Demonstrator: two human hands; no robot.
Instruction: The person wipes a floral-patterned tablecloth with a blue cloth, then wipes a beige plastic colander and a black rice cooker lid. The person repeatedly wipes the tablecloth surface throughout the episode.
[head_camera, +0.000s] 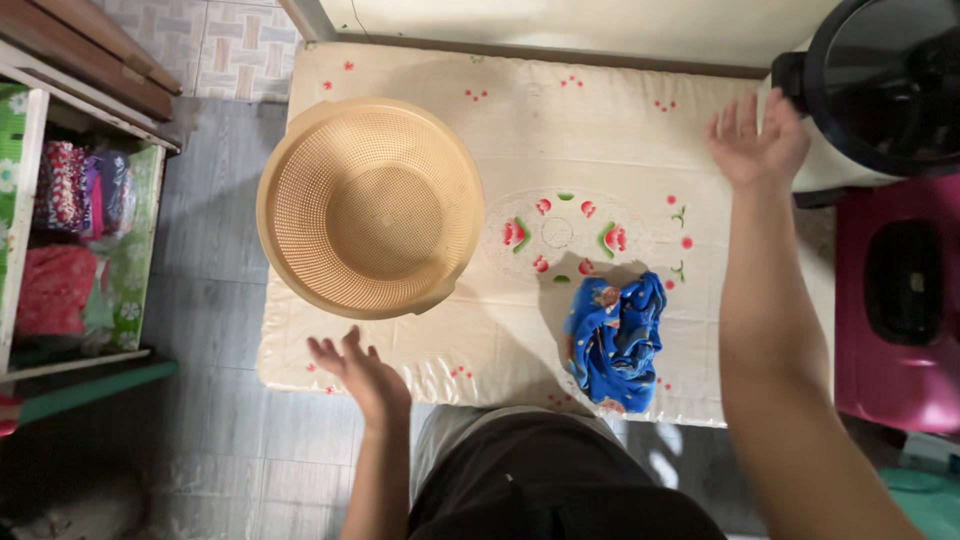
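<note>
Black-lidded bin (880, 90), pink stool (895, 310), cloth-filled shelf (80, 230)

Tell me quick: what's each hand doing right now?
Left hand: open, empty, just below the tan basket.
Right hand: open, empty, near the dark-lidded bin.

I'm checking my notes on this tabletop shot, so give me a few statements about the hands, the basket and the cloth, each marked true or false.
1. The tan perforated basket is empty. True.
2. The left hand grips the basket's rim. False: it is open, palm up, just below the basket and apart from it.
3. The crumpled blue cloth lies on the table's covering, right of the basket. True.
4. The right hand holds the blue cloth. False: it is open and empty, raised near the white appliance with a dark lid.
5. The cloth is inside the basket. False: it lies outside on the table.
</note>
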